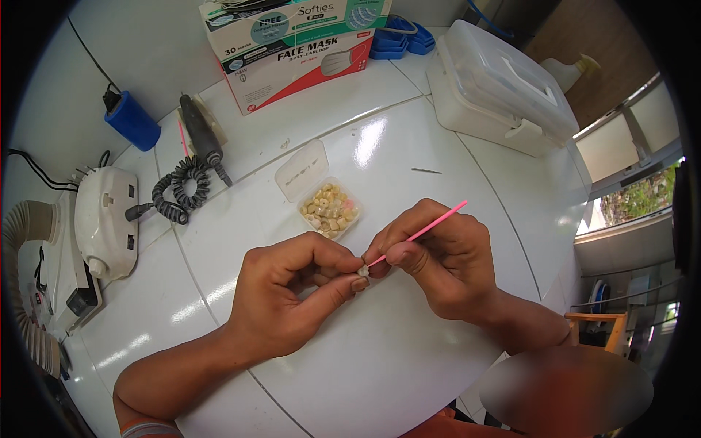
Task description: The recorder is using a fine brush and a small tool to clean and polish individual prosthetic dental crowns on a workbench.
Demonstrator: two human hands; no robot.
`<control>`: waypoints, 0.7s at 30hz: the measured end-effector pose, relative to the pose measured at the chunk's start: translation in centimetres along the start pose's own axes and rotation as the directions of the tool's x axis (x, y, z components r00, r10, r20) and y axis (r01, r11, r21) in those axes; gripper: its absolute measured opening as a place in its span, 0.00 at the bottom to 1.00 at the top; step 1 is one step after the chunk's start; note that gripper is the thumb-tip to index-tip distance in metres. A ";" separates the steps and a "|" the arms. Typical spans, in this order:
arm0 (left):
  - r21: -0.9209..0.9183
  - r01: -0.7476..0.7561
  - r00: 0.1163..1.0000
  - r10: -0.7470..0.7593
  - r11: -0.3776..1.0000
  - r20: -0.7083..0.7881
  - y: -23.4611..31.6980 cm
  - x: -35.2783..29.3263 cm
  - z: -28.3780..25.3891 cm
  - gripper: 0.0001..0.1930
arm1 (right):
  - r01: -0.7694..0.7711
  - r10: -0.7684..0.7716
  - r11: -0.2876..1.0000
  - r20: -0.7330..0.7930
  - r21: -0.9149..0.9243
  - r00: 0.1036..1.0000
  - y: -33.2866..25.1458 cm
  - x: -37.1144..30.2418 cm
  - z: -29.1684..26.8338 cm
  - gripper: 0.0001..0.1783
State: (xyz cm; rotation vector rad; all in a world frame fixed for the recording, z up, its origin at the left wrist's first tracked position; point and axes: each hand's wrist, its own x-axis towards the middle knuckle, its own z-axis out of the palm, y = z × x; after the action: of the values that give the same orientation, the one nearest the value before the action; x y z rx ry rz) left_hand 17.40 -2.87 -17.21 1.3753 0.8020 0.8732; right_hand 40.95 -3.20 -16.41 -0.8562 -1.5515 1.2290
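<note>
Between the thumb and forefinger of my left hand (281, 296) sits a small whitish tooth-like piece (363, 271). My right hand (449, 270) grips a thin pink applicator stick (442, 218) like a pen, its lower tip at the piece; whether it touches cannot be made out. Both hands are closed, their fingertips almost meeting. Just beyond them stands a small clear plastic box (355, 225), its lid (301, 171) folded back. Yellowish tooth-like pieces (328, 208) fill the box, with a pinkish bit among them.
A thin metal bur or pin (426, 171) lies beyond my right hand. Left are a white control unit (109, 219), a coiled cord (191, 182) and a dark handpiece (201, 128). Face mask boxes (292, 73) and a lidded white case (496, 87) stand at the back.
</note>
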 end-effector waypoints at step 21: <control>0.086 -0.058 0.998 0.058 0.995 0.007 -0.2 -0.1 0.0 0.07 | 0.005 -0.006 1.000 -0.023 -0.030 1.000 0.1 -0.3 0.5 0.03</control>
State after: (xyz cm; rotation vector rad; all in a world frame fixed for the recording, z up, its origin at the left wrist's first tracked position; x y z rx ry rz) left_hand 17.36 -2.96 -17.44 1.4827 0.8073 0.8885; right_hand 40.62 -3.62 -16.61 -0.8821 -1.5561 1.1910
